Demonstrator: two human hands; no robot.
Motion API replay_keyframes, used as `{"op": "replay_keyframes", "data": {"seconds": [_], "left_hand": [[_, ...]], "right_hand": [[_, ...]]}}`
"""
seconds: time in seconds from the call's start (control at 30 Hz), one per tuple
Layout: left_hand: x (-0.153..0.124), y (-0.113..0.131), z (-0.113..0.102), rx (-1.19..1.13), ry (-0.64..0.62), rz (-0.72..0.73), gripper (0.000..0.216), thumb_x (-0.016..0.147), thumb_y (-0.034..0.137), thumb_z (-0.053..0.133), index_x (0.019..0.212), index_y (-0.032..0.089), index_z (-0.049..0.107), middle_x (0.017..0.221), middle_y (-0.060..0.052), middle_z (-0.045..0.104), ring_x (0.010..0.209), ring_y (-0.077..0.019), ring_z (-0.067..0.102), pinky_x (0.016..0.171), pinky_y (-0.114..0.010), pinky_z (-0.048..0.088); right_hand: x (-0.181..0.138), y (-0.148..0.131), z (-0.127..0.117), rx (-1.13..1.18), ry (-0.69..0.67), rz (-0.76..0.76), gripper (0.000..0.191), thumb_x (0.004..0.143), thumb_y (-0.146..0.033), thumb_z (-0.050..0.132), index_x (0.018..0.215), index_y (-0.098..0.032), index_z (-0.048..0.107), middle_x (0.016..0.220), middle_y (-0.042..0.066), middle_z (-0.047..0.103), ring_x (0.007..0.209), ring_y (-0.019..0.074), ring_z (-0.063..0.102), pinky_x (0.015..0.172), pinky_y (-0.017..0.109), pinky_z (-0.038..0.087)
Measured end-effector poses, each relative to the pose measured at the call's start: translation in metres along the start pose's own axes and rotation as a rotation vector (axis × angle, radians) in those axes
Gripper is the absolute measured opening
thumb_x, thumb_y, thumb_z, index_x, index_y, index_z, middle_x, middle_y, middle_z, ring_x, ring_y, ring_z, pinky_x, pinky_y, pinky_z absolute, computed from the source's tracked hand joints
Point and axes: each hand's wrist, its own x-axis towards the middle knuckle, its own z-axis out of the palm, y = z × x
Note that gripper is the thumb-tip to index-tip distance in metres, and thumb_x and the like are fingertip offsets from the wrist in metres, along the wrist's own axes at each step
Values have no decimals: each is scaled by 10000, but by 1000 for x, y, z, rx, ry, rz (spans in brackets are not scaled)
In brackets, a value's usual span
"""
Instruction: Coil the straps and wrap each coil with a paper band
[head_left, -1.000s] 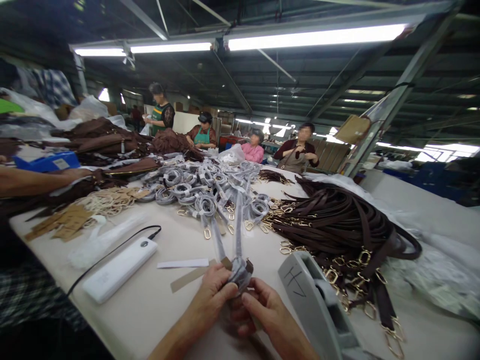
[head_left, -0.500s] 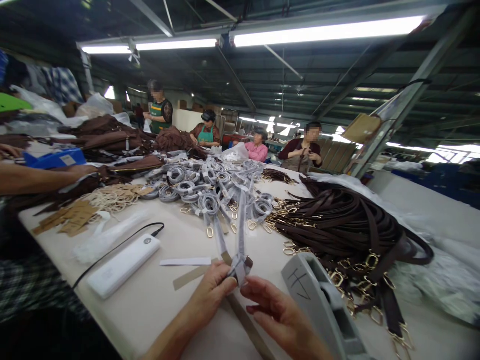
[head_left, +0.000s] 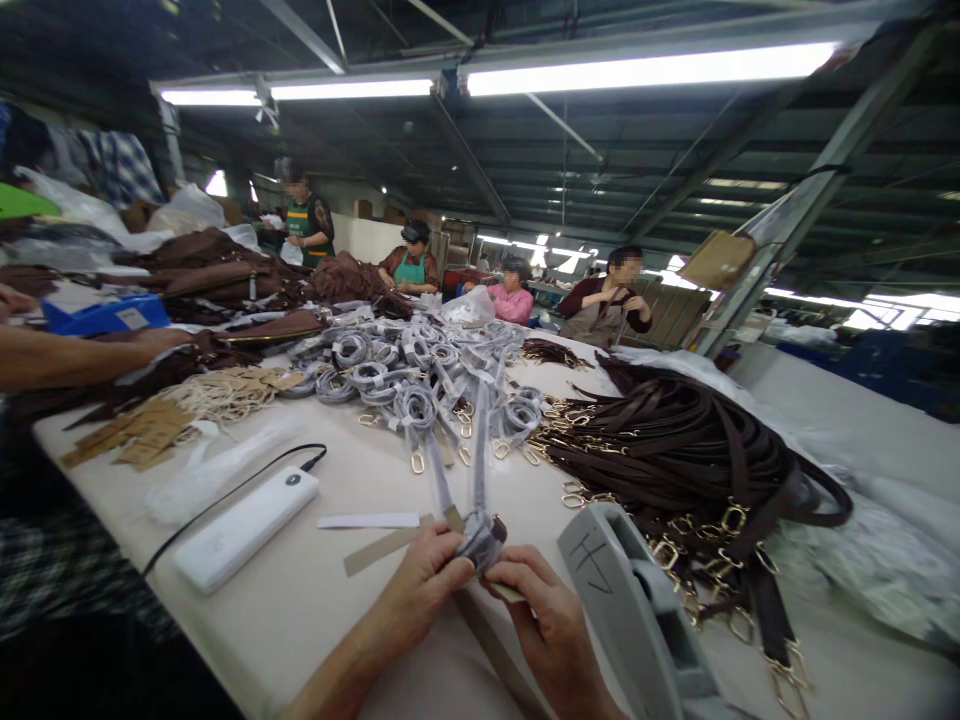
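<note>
My left hand (head_left: 420, 590) and my right hand (head_left: 540, 615) meet near the table's front edge. Both pinch the folded end of a grey wrapped strap (head_left: 480, 530), whose two lengths run away from me toward the pile. A strip of tape or strap (head_left: 499, 650) trails down below my hands. Further back lies a heap of coiled grey wrapped straps (head_left: 420, 380) with gold clips. A big pile of bare brown straps (head_left: 690, 450) with gold hardware lies to the right.
A grey tape dispenser (head_left: 630, 610) stands right of my hands. A white power bank (head_left: 244, 525) with a black cable, paper strips (head_left: 367, 520) and tan tags (head_left: 142, 435) lie left. Another person's arm (head_left: 75, 350) reaches in at left. Several workers (head_left: 600, 295) sit at the far end.
My right hand, which had drawn back from the strap end half a second ago, has closed on it again. The left hand kept its grip.
</note>
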Motion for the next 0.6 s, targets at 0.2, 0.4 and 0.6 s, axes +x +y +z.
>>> {"op": "replay_keyframes", "data": {"seconds": [0.2,0.4,0.6], "left_hand": [[-4,6,1,53,-16,7,275,894,391,531,907,222,748,1112,-51,634,1132,-300,475,1046,-377,327],[-3,10,0,152,-100,12,216,902,358,552,900,243,735,1169,-52,640,1215,-296,418,1113,-430,212],[-1,12,-1,303,-229,49,137,882,211,571,849,257,697,1214,-23,656,1256,-274,413,1145,-504,33]], "right_hand": [[-4,2,-2,-236,49,-83,255,922,-96,486,998,-262,664,869,44,688,778,170,673,713,231,541],[-6,10,-6,-489,-15,-229,270,901,-87,493,978,-262,684,1388,95,585,1311,297,496,1044,437,440],[-4,11,-12,-190,-263,-28,214,919,-120,452,924,-245,626,1422,90,562,1381,269,435,1106,482,405]]}}
